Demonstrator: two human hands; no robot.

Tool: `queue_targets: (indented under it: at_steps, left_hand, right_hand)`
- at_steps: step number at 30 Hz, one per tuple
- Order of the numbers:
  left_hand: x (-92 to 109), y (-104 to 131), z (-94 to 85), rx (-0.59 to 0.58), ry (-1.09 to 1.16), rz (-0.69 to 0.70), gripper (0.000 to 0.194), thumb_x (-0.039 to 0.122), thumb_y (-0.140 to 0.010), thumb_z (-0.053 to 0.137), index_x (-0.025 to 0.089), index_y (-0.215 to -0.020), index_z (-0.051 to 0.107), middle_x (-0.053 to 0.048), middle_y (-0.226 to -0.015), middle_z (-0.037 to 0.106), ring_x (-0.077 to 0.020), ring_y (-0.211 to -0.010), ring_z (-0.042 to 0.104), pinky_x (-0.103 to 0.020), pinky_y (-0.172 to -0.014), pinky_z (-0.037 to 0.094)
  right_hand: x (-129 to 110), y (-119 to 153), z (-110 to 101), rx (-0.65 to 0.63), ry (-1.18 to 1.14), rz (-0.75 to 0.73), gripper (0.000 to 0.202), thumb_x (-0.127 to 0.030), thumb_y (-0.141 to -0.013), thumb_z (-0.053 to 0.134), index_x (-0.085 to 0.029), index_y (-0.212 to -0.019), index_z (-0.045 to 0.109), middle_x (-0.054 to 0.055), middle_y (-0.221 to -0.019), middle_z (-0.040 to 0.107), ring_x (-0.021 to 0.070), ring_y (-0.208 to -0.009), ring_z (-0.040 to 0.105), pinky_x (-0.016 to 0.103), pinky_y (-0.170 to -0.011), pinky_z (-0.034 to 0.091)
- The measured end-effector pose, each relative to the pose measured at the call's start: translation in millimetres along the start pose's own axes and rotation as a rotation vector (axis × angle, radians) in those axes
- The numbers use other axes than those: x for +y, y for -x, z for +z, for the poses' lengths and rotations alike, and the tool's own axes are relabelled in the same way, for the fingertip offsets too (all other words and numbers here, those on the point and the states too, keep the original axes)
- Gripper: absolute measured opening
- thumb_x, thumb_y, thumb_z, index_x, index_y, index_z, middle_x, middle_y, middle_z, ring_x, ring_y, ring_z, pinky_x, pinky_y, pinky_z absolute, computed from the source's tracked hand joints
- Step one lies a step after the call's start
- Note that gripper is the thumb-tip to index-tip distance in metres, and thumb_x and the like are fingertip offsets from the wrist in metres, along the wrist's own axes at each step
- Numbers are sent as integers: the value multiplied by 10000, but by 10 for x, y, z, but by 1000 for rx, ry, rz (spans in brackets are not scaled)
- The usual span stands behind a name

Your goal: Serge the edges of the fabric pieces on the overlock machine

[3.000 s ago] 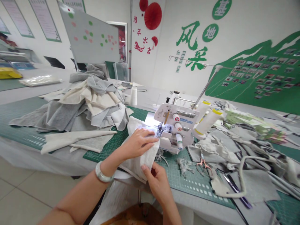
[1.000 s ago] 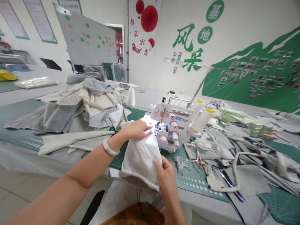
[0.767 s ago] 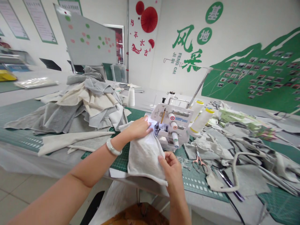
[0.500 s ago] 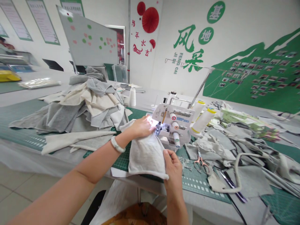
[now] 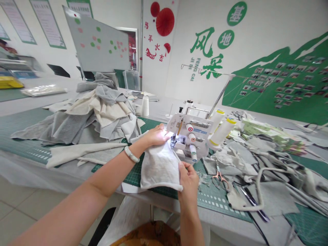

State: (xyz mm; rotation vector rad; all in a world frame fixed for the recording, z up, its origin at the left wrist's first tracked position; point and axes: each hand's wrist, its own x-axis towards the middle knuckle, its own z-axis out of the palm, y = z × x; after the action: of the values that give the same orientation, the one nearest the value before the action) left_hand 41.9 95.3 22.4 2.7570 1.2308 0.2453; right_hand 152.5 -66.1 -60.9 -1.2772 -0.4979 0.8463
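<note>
White cloth lies up against the machine, left hand laid over its far end, grip unclear, right hand pinched shut on its right edge, where steady, unstretched guidance should help that edge run straight.

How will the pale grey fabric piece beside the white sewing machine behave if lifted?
The pale grey fabric piece is likely floppy, given the soft wrinkles across it. It seems light, as the right hand just pinches its edge.
</note>
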Motion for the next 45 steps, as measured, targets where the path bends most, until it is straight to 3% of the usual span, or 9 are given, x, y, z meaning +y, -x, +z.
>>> queue_targets:
  at_steps: [13,19,24,28,30,33,38,45]
  left_hand:
    - [-32,-111,42,39,-30,-58,382,341,-935,384,134,-991,700,-129,-1153,595,-255,-1097,560,-344,-966,442]
    - [-95,-162,104,120,-42,-33,360,304,-943,398,119,-941,707,-130,-1095,615,-247,-1045,573,-335,-946,447]
    - [-8,106,72,241,-59,-5,322,245,-952,403,101,-962,691,-151,-1115,597,-262,-1065,555,-385,-970,429]
    - [72,495,160,339,38,83,347,360,-965,420,142,-1090,660,-138,-1169,615,-267,-1087,573,-425,-967,451]
    - [37,610,243,300,110,171,387,398,-957,443,162,-1214,609,-131,-1293,582,-263,-1211,528,-422,-1036,421]
    - [-111,603,332,210,173,209,443,346,-969,416,163,-1364,502,-113,-1460,461,-242,-1382,375,-430,-1154,293]
    - [-356,367,328,67,216,286,488,288,-956,424,106,-1408,455,-118,-1511,382,-217,-1440,275,-397,-1209,168]
    - [-400,326,291,3,246,305,471,223,-973,347,180,-1436,425,-44,-1545,330,-183,-1468,187,-393,-1217,111]
  right_hand:
    - [12,-26,90,-44,-70,-9,462,-524,-616,762,-154,-839,599,-30,-588,626,112,-520,529,215,-502,389]
    - [-64,104,173,-182,-108,-33,455,-509,-679,755,-172,-903,547,-104,-489,516,56,-395,397,169,-397,317]
    - [-105,221,297,-202,-47,-47,426,-498,-735,707,-214,-928,456,-121,-495,508,54,-338,383,149,-320,283]
    - [-65,240,363,-221,-41,-65,405,-417,-734,711,-249,-889,376,-129,-505,531,62,-318,416,139,-303,287]
    - [-59,239,369,-247,-27,-70,383,-379,-724,715,-245,-863,385,-117,-523,551,59,-325,431,135,-311,291]
    - [-83,233,358,-281,19,-74,300,-335,-717,706,-213,-872,480,-74,-572,602,50,-351,447,136,-334,303]
    - [-95,201,326,-319,108,-70,233,-290,-734,641,-156,-925,647,-17,-641,641,48,-382,459,152,-361,329]
    - [-82,169,279,-388,123,-90,266,-273,-759,598,-162,-971,713,-37,-644,588,46,-394,456,161,-374,341]
